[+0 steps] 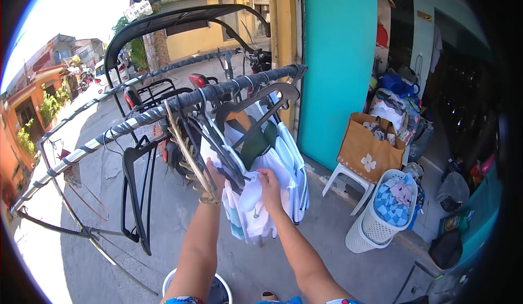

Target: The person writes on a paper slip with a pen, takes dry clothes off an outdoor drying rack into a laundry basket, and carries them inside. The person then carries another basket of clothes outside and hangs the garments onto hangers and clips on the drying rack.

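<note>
A white collared shirt [251,194] hangs among other garments on a rail wrapped in dark strips [218,89]. My right hand [269,188] pinches the shirt near its collar, thumb and fingers closed on the cloth. My left hand [214,174] reaches in behind a pale clip hanger [188,154], beside the grey hangers [223,160]; its fingers are mostly hidden. To the right hang light blue and white garments [291,162]. A wide black hanger [259,102] sits at the rail's right end.
Bare black hangers [136,189] hang on the left. A white bucket [223,289] stands below my arms. On the right are a white laundry basket [392,211] with clothes and a brown bag [362,140] on a white stool [348,179]. A turquoise door [340,70] stands behind.
</note>
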Tool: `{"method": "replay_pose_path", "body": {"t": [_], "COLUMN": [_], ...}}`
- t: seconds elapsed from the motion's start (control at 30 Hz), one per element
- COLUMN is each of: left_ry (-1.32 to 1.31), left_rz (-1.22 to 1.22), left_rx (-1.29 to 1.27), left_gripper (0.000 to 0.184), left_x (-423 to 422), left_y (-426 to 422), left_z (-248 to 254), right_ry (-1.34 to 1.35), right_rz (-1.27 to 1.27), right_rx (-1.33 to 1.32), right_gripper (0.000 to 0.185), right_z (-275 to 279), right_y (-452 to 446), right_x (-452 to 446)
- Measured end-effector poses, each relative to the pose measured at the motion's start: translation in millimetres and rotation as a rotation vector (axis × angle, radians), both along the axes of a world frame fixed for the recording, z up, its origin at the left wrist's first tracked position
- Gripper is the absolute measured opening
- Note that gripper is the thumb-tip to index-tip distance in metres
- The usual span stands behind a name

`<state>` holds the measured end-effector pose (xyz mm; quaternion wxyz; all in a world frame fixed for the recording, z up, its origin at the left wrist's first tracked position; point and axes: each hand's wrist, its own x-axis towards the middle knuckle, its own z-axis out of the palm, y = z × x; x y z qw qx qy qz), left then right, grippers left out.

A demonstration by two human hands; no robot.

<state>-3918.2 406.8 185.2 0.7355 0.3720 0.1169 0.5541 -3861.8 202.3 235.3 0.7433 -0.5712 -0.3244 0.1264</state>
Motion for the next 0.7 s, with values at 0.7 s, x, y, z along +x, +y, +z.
{"method": "replay_pose_path", "body": {"t": [0.7], "left_ry": [0.534], "left_rz": [0.208], "left_rx": [-0.169], "left_gripper": [0.037], "left_x": [-320.9], "left_y": [-196.5], "left_z": [27.1], "right_ry": [-1.200], "right_rz": [-0.946], "right_rx": [-0.313], "right_gripper": [0.040], "right_z": [58.3], "right_y": [-53.4], "right_x": [-7.6]}}
